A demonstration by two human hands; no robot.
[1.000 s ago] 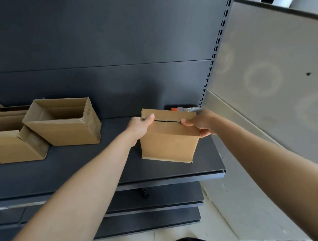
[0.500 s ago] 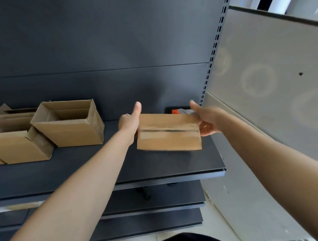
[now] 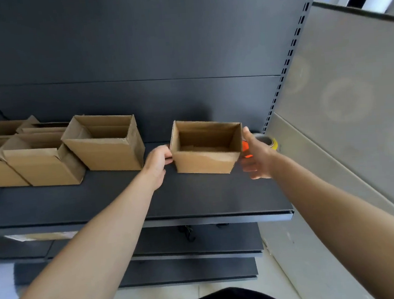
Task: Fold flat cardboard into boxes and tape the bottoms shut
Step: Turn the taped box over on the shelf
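Note:
A small brown cardboard box [image 3: 206,159] sits open side up over the right part of the dark shelf [image 3: 195,197]; whether it touches the shelf I cannot tell. My left hand [image 3: 157,161] grips the box's left wall with curled fingers. My right hand [image 3: 255,157] lies flat against the box's right wall, thumb up and fingers straight. Behind my right hand lies a tape roll [image 3: 266,140] with an orange part [image 3: 245,146], partly hidden.
Several folded open boxes stand on the shelf's left half, the nearest one [image 3: 105,145] just left of my left hand. A grey side panel [image 3: 352,88] closes the shelf on the right. Lower shelves [image 3: 188,250] lie below.
The box has been turned over from its closed slit face up to its open side up, and set lower near the shelf. My right hand has come off its top edge.

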